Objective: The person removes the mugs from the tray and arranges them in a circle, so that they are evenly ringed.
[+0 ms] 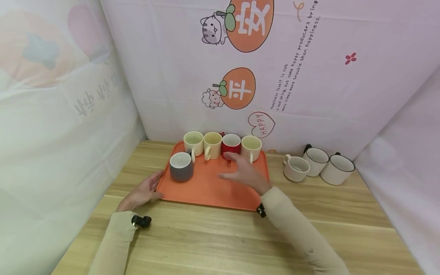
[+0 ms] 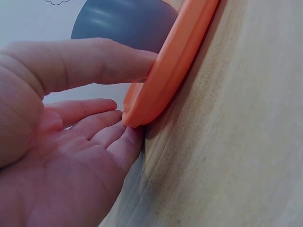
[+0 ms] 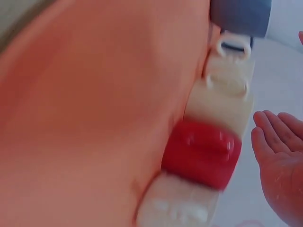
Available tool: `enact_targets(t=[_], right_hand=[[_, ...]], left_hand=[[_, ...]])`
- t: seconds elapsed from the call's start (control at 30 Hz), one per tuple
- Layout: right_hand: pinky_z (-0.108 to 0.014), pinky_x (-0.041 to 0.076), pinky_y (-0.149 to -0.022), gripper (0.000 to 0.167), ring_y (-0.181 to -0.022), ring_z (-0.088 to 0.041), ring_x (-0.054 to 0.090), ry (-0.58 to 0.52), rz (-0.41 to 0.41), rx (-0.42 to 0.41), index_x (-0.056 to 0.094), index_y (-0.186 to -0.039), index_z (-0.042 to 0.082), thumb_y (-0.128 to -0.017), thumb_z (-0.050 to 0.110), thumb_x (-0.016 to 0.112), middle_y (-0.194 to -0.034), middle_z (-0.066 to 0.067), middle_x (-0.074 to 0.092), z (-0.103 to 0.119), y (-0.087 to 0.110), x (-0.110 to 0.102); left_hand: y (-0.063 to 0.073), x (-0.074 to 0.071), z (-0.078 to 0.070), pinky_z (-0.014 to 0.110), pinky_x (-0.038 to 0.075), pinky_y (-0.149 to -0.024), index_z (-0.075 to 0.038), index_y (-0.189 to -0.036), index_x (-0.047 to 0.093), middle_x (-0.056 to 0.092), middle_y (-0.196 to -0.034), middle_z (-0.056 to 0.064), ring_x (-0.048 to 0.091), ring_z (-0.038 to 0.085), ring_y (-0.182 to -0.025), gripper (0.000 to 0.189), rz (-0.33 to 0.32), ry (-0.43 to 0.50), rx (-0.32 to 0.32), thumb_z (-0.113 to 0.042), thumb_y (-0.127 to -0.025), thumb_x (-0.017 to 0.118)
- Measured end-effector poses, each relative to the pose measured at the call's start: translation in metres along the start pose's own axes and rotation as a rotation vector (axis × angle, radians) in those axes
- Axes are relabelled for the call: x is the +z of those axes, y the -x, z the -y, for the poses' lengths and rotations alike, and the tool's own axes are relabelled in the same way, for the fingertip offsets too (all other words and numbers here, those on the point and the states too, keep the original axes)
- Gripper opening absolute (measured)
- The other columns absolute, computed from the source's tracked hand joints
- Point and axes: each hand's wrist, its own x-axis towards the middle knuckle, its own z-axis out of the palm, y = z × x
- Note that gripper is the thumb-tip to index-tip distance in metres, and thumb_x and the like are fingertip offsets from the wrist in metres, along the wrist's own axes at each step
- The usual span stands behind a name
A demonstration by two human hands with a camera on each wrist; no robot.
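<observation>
My left hand (image 1: 142,193) lies at the near-left corner of an orange tray (image 1: 213,191). Its thumb touches the rim, and the long, fairly straight fingers meet the tray's outer side in the left wrist view. Over the tray's right half hovers my right hand (image 1: 245,172), fingers apart, gripping nothing. The red mug (image 1: 227,147) stands just behind it, in the back row with a cream mug (image 1: 193,143), a pale yellow mug (image 1: 214,147) and another cream mug (image 1: 252,147). A grey mug (image 1: 181,172) with a white inside sits at the tray's left.
Right of the tray, on the wooden table (image 1: 206,240), stand a small white cup (image 1: 296,169) and two white mugs with dark rims, one nearer (image 1: 337,171) and one behind (image 1: 315,162). Printed white cloth (image 1: 172,76) walls the back and sides.
</observation>
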Motion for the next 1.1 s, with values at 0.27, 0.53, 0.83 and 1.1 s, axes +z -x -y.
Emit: enact_targets(t=[0.27, 0.53, 0.83, 1.1], right_hand=[[-0.054, 0.049, -0.118, 0.089, -0.141, -0.036, 0.057, -0.117, 0.015, 0.000, 0.053, -0.153, 0.005, -0.083, 0.045, 0.089, -0.151, -0.014, 0.061, 0.032, -0.033, 0.059], [-0.048, 0.054, -0.112, 0.087, -0.133, -0.031, 0.062, -0.150, -0.083, -0.010, 0.057, -0.149, 0.007, -0.079, 0.046, 0.092, -0.146, -0.008, 0.064, 0.054, -0.053, 0.104], [-0.042, 0.056, -0.107, 0.087, -0.123, -0.023, 0.065, -0.084, -0.218, 0.041, 0.060, -0.143, 0.009, -0.074, 0.048, 0.096, -0.134, -0.006, 0.068, 0.072, -0.063, 0.130], [-0.041, 0.057, -0.103, 0.078, -0.115, -0.023, 0.067, -0.050, -0.293, 0.107, 0.063, -0.133, 0.010, -0.073, 0.046, 0.096, -0.125, -0.005, 0.071, 0.080, -0.071, 0.146]], left_hand=[[0.001, -0.003, 0.000, 0.045, 0.030, -0.129, 0.000, -0.169, 0.009, 0.007, -0.178, 0.020, 0.011, 0.045, -0.164, 0.103, -0.003, 0.014, -0.011, 0.003, -0.090, 0.075], [-0.001, -0.001, 0.001, 0.035, 0.034, -0.126, 0.001, -0.169, 0.009, 0.008, -0.178, 0.022, 0.012, 0.046, -0.164, 0.101, -0.003, -0.010, 0.000, 0.001, -0.092, 0.075], [-0.001, -0.001, 0.000, 0.035, 0.035, -0.126, 0.002, -0.169, 0.009, 0.007, -0.178, 0.023, 0.010, 0.047, -0.163, 0.103, 0.000, -0.011, 0.004, 0.001, -0.091, 0.075], [0.001, 0.001, -0.002, 0.036, 0.036, -0.126, 0.001, -0.169, 0.009, 0.007, -0.178, 0.022, 0.011, 0.047, -0.163, 0.101, 0.000, -0.021, -0.002, 0.002, -0.091, 0.074]])
